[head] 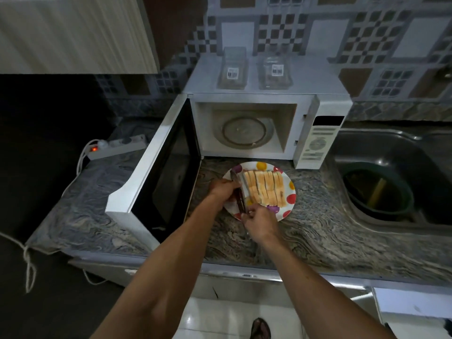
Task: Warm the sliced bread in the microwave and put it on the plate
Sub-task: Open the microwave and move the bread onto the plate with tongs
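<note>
On the marbled counter (318,231) the plate (289,200) sits near the open microwave (244,133), sliced bread (265,190) on it; left hand (223,189) grips tongs (241,200); right hand (259,222) pinches their near end; a careless tug may scatter slices.

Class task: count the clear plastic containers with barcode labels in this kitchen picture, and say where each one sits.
2. Both stand on top of the microwave: one clear container toward its left side, the other clear container just right of it. None shows elsewhere, though the dark left of the room could hide more.
</note>
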